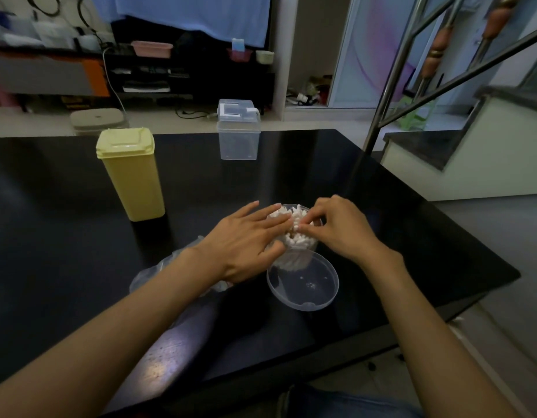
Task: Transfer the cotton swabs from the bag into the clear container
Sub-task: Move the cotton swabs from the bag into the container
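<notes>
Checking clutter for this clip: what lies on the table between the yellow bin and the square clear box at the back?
Head view: only bare black table between yellow bin and square clear box.

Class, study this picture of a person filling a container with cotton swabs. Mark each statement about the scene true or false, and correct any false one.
1. The clear container already holds cotton swabs. True.
2. The round clear lid is fitted on the container. False: it lies on the black table, just in front of the container.
3. Both the left hand and the right hand are at the container's top. True.
4. The yellow bin stands to the right of the hands. False: it stands to their left.
5. The square clear box at the table's far edge has its lid closed. True.
</notes>
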